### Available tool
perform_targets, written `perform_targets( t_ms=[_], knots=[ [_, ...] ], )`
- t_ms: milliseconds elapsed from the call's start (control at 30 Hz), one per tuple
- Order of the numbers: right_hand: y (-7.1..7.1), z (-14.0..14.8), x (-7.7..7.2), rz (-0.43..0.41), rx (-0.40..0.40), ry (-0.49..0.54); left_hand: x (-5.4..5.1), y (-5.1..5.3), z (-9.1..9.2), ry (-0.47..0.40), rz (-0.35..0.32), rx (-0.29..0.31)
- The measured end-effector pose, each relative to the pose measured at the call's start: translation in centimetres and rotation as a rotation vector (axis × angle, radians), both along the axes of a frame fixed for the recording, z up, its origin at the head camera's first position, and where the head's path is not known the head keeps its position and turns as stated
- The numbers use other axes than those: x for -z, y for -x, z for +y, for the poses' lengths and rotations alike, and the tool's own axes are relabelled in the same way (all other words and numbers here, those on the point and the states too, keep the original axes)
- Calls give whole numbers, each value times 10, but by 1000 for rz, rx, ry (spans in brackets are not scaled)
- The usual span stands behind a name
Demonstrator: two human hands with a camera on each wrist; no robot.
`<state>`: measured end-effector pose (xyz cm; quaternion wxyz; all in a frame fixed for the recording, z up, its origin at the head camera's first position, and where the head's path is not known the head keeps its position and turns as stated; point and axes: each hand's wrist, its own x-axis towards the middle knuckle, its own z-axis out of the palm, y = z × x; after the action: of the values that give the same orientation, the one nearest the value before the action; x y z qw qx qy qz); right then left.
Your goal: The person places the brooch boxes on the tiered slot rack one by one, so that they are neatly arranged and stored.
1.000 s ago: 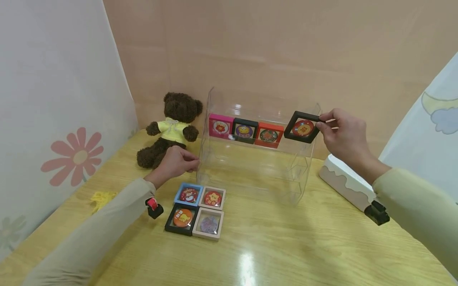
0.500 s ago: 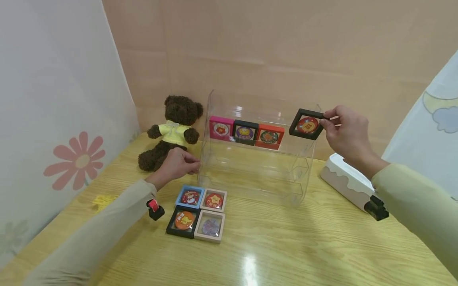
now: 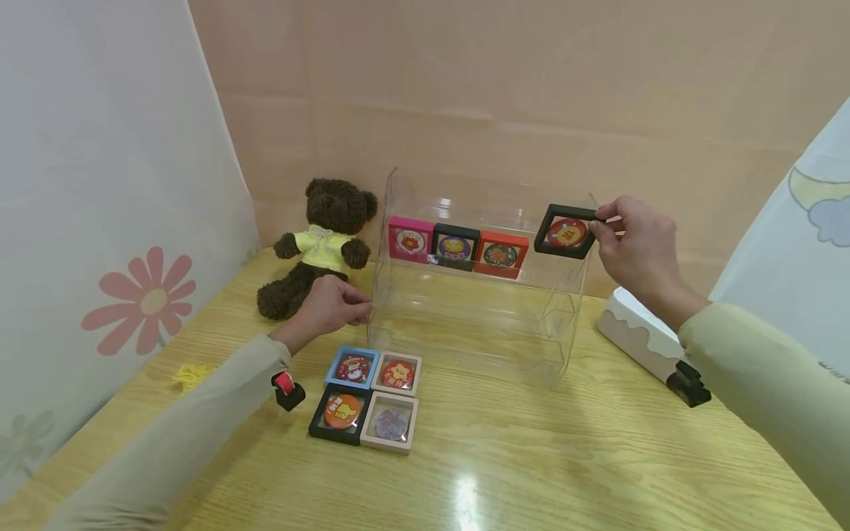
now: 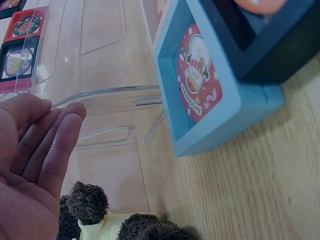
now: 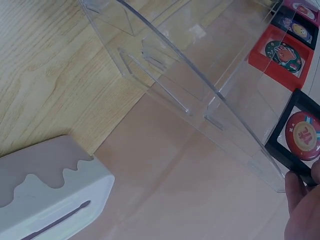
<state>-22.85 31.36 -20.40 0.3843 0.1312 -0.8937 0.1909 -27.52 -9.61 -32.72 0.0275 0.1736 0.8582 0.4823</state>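
Observation:
My right hand (image 3: pixel 640 240) pinches the right side of a black square display frame (image 3: pixel 541 243) with a round red badge inside. The frame tilts slightly at the right end of the top tier of a clear acrylic display rack (image 3: pixel 465 354). Standing on that tier to its left are a pink frame (image 3: pixel 401 254), a black frame (image 3: pixel 454 263) and a red-orange frame (image 3: pixel 501 271). My left hand (image 4: pixel 35 145) pinches the rack's left side edge between thumb and fingers. Below it on the table lie a blue frame (image 3: pixel 330 375), two beige frames and another black frame (image 3: pixel 321 428).
A brown teddy bear (image 3: pixel 322 247) in a yellow top sits left of the rack. At the right stands a white and beige box (image 3: pixel 631 335) with a slot on top. Some yellow strands (image 3: pixel 192 376) lie at the left. A curtain (image 3: pixel 531 110) hangs behind.
The black frame in my right hand has shifted slightly right and its tilt has lessened. My left hand stays at the rack's edge. The whole head view has shifted a little.

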Motion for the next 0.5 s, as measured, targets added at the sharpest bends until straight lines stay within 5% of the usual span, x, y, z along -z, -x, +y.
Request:
perform_targets(
  t_ms=[500],
  knots=[
    [2, -2, 8, 1, -16, 13, 1, -2, 0, 25, 28, 1]
  ],
)
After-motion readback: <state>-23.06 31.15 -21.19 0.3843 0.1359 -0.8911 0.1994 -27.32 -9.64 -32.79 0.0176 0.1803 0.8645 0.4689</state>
